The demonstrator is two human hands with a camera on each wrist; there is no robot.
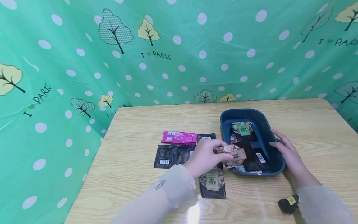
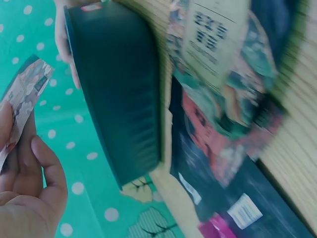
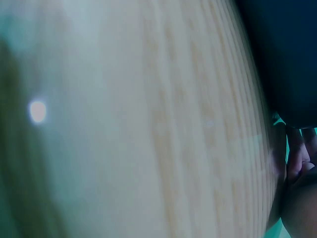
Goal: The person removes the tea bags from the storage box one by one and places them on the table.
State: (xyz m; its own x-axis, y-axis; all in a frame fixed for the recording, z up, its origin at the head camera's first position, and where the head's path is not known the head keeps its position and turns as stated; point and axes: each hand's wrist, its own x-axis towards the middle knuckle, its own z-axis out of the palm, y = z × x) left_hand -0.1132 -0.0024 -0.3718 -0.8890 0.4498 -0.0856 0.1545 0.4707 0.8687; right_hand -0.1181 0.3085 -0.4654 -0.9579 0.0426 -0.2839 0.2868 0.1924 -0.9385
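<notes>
At a broad, pale wood-grain table (image 1: 134, 124), pinching a flat, pink-floral, foil-like sachet (image 1: 237, 158) in the left hand (image 1: 205, 155) over the near-left edge of a rounded-rectangular, dark-blue plastic tub (image 1: 249, 114), gripping its right rim with the right hand (image 1: 288, 154), apparently for steadiness.

My pale-sleeved left forearm (image 1: 160, 197) reaches from the near left toward the middle, and my left hand (image 1: 207, 154) points right at the end of it, thumb (image 1: 226, 157) and forefinger (image 1: 219, 143) drawn together in a pinch. My right forearm (image 1: 321, 203), sleeved alike, comes in from the near right and slants far and left. There my right hand (image 1: 286, 152) has its fingers (image 1: 279, 134) extended leftward, apart from my left.
</notes>
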